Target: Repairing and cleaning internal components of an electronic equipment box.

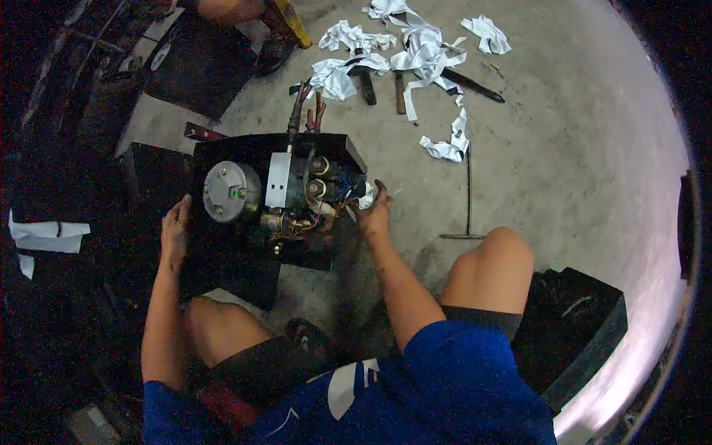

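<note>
Between my hands stands a black metal unit (348,152) with its top side uncovered. A round grey motor-like cylinder (231,191) sits in its left part, with a silver metal block (279,180) beside it. Two round brass-coloured terminals (317,187) and a tangle of thin wires (300,225) lie to the right of the block. My left hand (175,226) rests along the unit's left side, fingers stretched out. At the right edge my right hand (376,210) pinches a crumpled white rag (366,195) against the unit near the wires.
Several white cloth strips (426,55) lie on the concrete floor ahead, among dark tools (475,85). A T-handled rod (469,193) is at the right. Black boxes stand at the far left (204,67) and near right (586,326). Another person's leg (230,9) shows at the top left.
</note>
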Demonstrator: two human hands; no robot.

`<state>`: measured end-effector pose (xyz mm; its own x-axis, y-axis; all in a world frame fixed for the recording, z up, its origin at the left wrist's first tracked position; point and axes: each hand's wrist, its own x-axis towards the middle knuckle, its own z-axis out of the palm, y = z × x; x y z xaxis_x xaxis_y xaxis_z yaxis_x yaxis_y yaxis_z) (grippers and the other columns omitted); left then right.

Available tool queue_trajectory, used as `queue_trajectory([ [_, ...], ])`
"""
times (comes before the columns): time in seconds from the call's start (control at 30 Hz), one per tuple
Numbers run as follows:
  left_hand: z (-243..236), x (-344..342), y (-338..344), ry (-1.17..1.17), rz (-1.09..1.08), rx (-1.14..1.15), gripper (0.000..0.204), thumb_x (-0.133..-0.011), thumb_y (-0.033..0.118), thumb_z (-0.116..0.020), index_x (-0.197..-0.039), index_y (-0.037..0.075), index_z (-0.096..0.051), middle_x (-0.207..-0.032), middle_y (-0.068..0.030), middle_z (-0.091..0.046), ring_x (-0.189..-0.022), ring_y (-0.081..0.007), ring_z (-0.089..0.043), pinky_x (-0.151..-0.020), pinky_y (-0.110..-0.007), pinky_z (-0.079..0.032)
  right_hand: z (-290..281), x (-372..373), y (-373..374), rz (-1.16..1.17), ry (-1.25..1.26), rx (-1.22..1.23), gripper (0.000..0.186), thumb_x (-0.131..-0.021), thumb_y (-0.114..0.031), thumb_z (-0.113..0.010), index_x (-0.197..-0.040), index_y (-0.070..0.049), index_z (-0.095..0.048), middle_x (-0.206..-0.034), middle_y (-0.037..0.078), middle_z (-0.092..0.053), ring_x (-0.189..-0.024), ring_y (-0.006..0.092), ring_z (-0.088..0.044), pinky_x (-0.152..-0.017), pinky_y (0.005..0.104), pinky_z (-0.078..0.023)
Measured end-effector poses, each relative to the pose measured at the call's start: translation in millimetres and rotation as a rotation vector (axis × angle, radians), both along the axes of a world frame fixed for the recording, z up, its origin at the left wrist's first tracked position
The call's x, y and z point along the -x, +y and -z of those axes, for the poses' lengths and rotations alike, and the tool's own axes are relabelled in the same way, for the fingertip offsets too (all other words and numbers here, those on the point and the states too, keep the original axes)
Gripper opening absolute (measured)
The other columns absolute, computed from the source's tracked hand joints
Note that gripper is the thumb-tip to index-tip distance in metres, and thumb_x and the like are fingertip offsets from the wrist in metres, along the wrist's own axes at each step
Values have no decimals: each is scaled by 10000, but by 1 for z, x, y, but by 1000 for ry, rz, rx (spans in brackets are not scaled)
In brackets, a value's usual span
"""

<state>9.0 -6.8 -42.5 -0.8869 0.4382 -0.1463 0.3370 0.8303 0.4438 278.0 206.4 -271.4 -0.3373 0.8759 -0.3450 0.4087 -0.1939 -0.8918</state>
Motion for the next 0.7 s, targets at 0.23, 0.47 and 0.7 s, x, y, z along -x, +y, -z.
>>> queue_trajectory([
  [0.23, 10, 8, -9, -27, 61, -116, 595, -934, 462, -478, -1204, -62, -563, -1209, -198, -593, -1159, -278, -533, -1004, -330, -355, 69, -4, 1, -283, -198, -12, 593, -684, -229, -771, -1176, -29, -507, -955, 274, -631, -966, 415, -604, -818, 428, -499],
  [0.47, 11, 18, -18, -12, 28, -70, 623, -917, 478, -501, -1212, -68, -554, -1236, -209, -574, -1181, -300, -521, -1009, -336, -352, 17, 0, 32, 135, 157, 460, 590, -680, -285, -796, -1128, 13, -555, -996, 204, -660, -947, 334, -635, -806, 372, -500],
  [0.7, 6, 8, -14, -10, -11, -51, 637, -910, 495, -507, -1211, -64, -558, -1230, -209, -576, -1168, -291, -528, -1012, -341, -355, 18, -7, 7, -335, 69, 378, 739, -671, -328, -824, -1237, 3, -482, -1195, 140, -594, -1072, 255, -576, -883, 368, -453],
])
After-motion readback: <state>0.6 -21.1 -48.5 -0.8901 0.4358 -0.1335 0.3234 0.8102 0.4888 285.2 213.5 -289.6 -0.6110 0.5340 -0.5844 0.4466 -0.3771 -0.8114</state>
